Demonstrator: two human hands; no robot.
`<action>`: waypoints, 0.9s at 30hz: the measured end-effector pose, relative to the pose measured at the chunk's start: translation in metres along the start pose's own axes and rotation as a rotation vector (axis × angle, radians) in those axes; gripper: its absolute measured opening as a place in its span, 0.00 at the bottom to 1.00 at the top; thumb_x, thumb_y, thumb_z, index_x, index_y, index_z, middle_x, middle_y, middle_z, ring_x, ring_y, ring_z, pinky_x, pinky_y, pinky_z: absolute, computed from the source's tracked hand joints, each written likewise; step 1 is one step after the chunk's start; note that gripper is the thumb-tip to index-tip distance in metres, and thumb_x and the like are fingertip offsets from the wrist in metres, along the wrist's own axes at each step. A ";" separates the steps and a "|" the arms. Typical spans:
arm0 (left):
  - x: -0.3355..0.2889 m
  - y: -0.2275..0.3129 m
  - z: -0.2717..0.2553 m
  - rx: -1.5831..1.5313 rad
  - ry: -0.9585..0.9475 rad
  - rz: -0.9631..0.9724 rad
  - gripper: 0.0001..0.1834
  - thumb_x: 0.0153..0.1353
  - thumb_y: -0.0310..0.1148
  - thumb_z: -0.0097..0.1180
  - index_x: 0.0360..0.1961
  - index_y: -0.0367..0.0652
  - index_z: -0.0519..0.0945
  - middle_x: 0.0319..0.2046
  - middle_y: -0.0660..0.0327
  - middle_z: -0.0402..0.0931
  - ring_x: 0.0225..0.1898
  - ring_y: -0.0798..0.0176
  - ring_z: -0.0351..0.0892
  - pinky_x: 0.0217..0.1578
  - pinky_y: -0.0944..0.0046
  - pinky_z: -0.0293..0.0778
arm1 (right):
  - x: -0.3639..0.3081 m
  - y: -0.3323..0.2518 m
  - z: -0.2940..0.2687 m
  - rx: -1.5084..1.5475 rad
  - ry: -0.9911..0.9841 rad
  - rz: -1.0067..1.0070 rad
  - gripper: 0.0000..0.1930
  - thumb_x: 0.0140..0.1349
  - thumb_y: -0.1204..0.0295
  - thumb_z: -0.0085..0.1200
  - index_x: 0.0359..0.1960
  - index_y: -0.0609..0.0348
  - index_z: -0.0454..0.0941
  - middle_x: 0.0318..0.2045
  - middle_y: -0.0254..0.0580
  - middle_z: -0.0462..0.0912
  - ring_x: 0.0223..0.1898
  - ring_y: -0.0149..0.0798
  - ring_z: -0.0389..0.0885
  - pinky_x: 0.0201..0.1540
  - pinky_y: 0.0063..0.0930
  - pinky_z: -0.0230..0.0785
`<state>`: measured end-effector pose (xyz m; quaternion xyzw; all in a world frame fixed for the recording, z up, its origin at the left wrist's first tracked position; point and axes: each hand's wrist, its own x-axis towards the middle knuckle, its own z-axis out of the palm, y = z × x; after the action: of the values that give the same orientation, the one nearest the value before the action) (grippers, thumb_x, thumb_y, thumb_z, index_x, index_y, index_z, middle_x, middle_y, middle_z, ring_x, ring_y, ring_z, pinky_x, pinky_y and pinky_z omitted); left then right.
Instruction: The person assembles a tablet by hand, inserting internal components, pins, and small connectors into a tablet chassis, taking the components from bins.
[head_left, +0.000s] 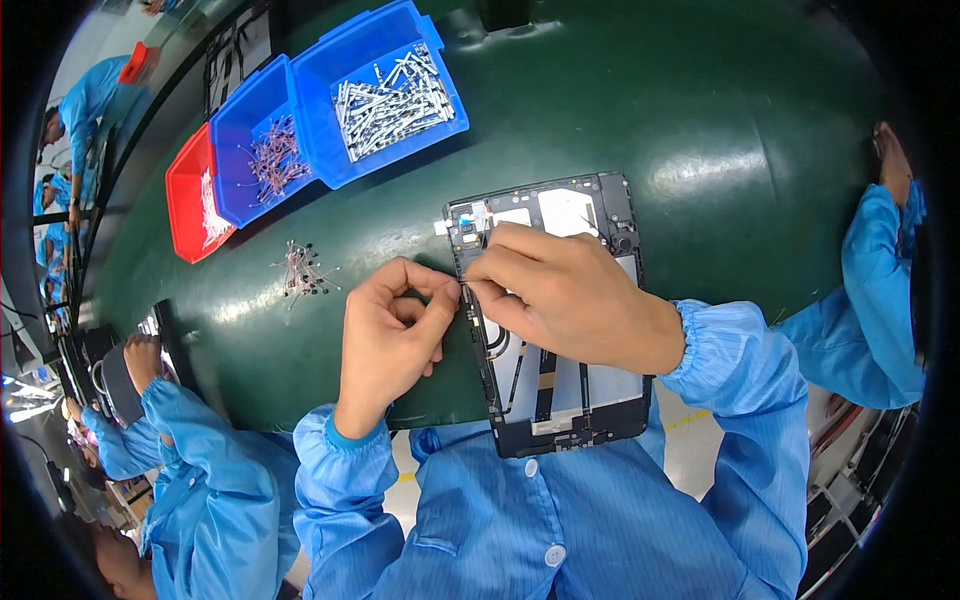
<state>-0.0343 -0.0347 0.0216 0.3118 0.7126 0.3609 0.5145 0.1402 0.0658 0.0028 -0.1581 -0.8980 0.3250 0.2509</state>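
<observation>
An opened tablet [622,420] with its inner parts bare lies in front of me, its near end reaching past the table's edge. At its left long edge, the thumb and forefinger of my left hand [395,330] are pinched together. My right hand [565,290] reaches over the tablet, its thumb and fingers closed at the same edge, nearly meeting the left fingertips. Whatever the fingertips hold is too small and too hidden to name. Left of my hands, a small pile of thin-wired parts with dark ends [302,272] lies on the green table [720,120].
A blue bin [325,95] holds many white-and-black strips. Beside it, another blue bin [232,125] contains reddish wired parts, and a red bin [183,205] has white pieces. People in blue sleeves [215,470] sit at my left and right [865,250].
</observation>
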 end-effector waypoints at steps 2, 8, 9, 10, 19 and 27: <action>0.000 0.000 0.001 -0.006 0.004 -0.003 0.08 0.64 0.30 0.60 0.34 0.35 0.78 0.13 0.66 0.74 0.12 0.77 0.70 0.11 0.74 0.61 | 0.000 -0.002 -0.001 0.036 0.002 0.033 0.06 0.58 0.74 0.58 0.29 0.62 0.73 0.29 0.40 0.71 0.24 0.40 0.78 0.21 0.32 0.72; 0.003 0.003 0.001 -0.033 0.000 -0.031 0.06 0.62 0.27 0.60 0.32 0.34 0.77 0.15 0.64 0.75 0.14 0.75 0.73 0.12 0.74 0.64 | 0.000 -0.001 -0.001 0.071 -0.006 0.065 0.07 0.58 0.74 0.58 0.29 0.63 0.73 0.29 0.41 0.72 0.24 0.43 0.78 0.22 0.34 0.73; 0.003 0.002 0.002 -0.064 -0.005 -0.023 0.06 0.61 0.26 0.60 0.32 0.34 0.77 0.16 0.64 0.76 0.14 0.74 0.74 0.12 0.73 0.65 | 0.000 -0.001 -0.001 0.078 -0.008 0.068 0.07 0.58 0.74 0.58 0.29 0.63 0.73 0.29 0.41 0.72 0.24 0.43 0.78 0.23 0.34 0.73; 0.003 0.002 0.002 -0.065 -0.004 -0.023 0.06 0.61 0.26 0.60 0.32 0.34 0.77 0.16 0.64 0.76 0.14 0.74 0.74 0.12 0.73 0.65 | 0.000 -0.002 -0.001 0.084 -0.009 0.073 0.07 0.58 0.74 0.58 0.30 0.63 0.73 0.29 0.42 0.72 0.24 0.43 0.79 0.23 0.35 0.73; 0.004 0.000 0.000 -0.100 -0.035 0.005 0.04 0.59 0.21 0.58 0.33 0.32 0.75 0.26 0.60 0.79 0.17 0.71 0.78 0.13 0.72 0.69 | -0.003 -0.012 -0.007 0.151 0.005 0.229 0.06 0.52 0.79 0.61 0.31 0.62 0.77 0.28 0.42 0.75 0.26 0.40 0.80 0.27 0.31 0.73; 0.011 0.007 -0.004 -0.095 -0.096 0.030 0.11 0.61 0.24 0.60 0.40 0.34 0.71 0.25 0.60 0.77 0.14 0.71 0.75 0.11 0.71 0.68 | 0.001 -0.010 -0.011 0.107 -0.023 0.256 0.06 0.51 0.77 0.60 0.28 0.63 0.75 0.26 0.45 0.75 0.25 0.46 0.80 0.29 0.37 0.74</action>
<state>-0.0402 -0.0229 0.0226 0.3146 0.6643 0.3869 0.5569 0.1444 0.0643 0.0176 -0.2541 -0.8548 0.4034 0.2051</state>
